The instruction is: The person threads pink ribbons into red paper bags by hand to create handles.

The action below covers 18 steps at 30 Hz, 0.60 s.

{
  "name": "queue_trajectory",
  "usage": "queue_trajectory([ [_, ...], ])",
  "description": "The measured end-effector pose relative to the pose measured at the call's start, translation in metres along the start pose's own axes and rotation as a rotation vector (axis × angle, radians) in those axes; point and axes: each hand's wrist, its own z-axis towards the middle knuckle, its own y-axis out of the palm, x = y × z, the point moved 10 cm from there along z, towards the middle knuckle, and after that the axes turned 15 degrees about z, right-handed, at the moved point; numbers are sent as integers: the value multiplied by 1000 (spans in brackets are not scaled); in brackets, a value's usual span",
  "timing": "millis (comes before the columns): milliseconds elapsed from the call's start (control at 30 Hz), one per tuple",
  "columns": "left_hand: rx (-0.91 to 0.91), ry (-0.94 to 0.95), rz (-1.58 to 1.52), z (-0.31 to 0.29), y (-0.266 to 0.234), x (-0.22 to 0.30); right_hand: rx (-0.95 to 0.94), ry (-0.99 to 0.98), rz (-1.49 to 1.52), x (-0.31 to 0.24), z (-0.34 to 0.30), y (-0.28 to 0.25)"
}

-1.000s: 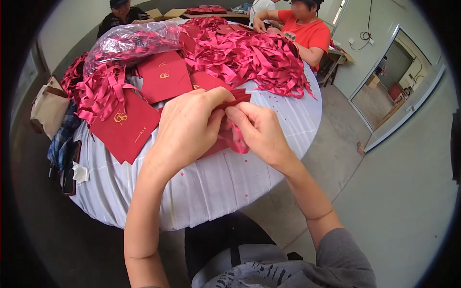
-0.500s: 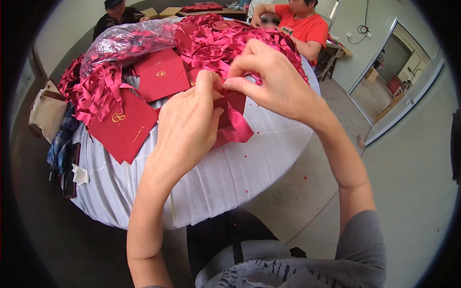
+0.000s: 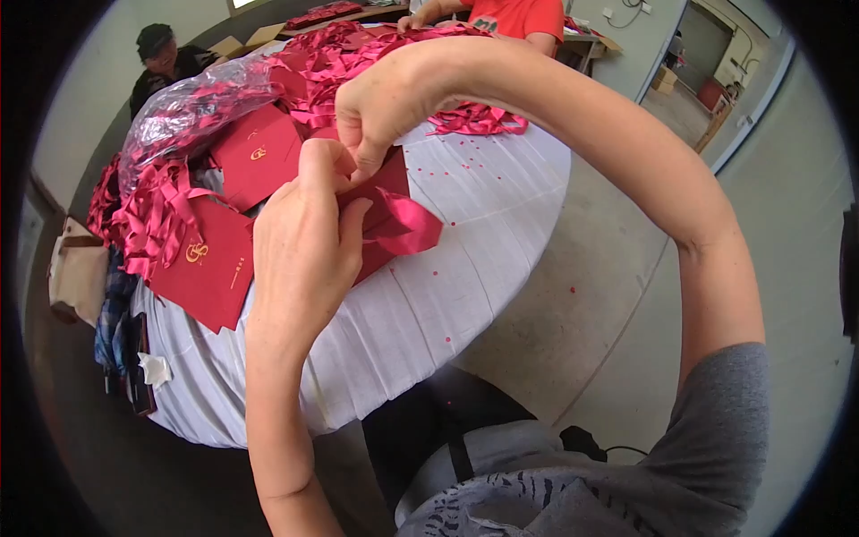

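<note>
My left hand (image 3: 300, 246) is closed around the upper edge of a red paper bag (image 3: 386, 183), which is held tilted above the table. A loop of shiny pink ribbon (image 3: 407, 225) hangs out over the bag's face. Arched over from the right, my right hand (image 3: 385, 103) has its thumb and fingers pinched together at the bag's top edge, against my left fingertips. What lies in that pinch is hidden. Flat red bags with gold emblems, one nearer (image 3: 206, 268) and one farther (image 3: 259, 157), lie left of my hands.
Pink ribbons (image 3: 161, 215) are heaped at the left, beside a clear plastic sack (image 3: 197, 103) of more ribbon. Small red dots speckle the white tablecloth (image 3: 483, 224). A phone (image 3: 139, 362), crumpled tissue (image 3: 155, 369) and beige bag (image 3: 76, 273) line the left edge. Two people sit across the table.
The view has shifted, so the table sits farther left. My right elbow has lifted outward and the right wrist now bends down over the bag. My left hand keeps its hold.
</note>
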Motion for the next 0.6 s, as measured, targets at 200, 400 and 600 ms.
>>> queue_trajectory([
  [200,-19,4,-57,-1,1,-4,236,-189,345,-4,-26,0],
  [400,-55,-71,-131,1,4,-11,470,-386,705,13,-21,-13],
  [600,-53,-65,-75,2,3,-12,545,-541,962,31,-15,-44],
])
